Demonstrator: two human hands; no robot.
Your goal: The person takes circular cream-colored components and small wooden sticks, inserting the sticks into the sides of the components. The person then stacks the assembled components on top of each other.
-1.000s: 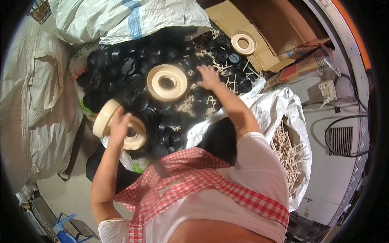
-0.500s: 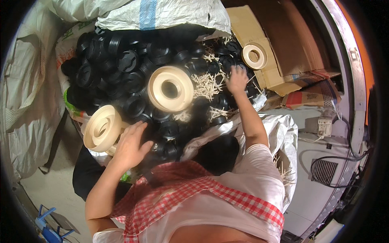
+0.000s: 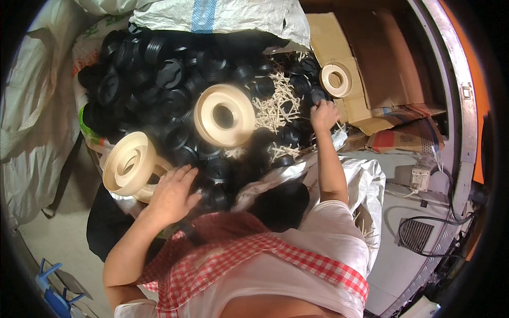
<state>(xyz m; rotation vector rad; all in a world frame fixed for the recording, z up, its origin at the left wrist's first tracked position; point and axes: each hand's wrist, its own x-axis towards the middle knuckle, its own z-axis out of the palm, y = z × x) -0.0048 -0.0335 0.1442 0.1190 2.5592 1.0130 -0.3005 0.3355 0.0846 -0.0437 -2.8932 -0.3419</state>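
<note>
Black plastic threaded caps (image 3: pixel 169 73) lie in a large heap in front of me. My left hand (image 3: pixel 174 195), fingers stretched out, rests by the heap's near left edge, against a cream plastic ring (image 3: pixel 150 186) partly hidden under it. Beside that ring leans a larger cream flanged ring (image 3: pixel 117 168). Another wide cream ring (image 3: pixel 246 117) lies flat on the middle of the heap. At the right side my right hand (image 3: pixel 325 116) has its fingers curled in, closed on the edge of a black plastic cap (image 3: pixel 318 96).
Small pale sticks (image 3: pixel 277 108) are scattered over the caps. A smaller cream ring (image 3: pixel 336 80) lies on the flap of an opened cardboard box (image 3: pixel 392 58). White woven sacks (image 3: pixel 238 17) surround the heap. A grey machine with cables (image 3: pixel 416 236) stands at right.
My right hand has moved a little right and nearer to me, and its spread fingers have closed on a black cap. My left hand stays by the cream rings.
</note>
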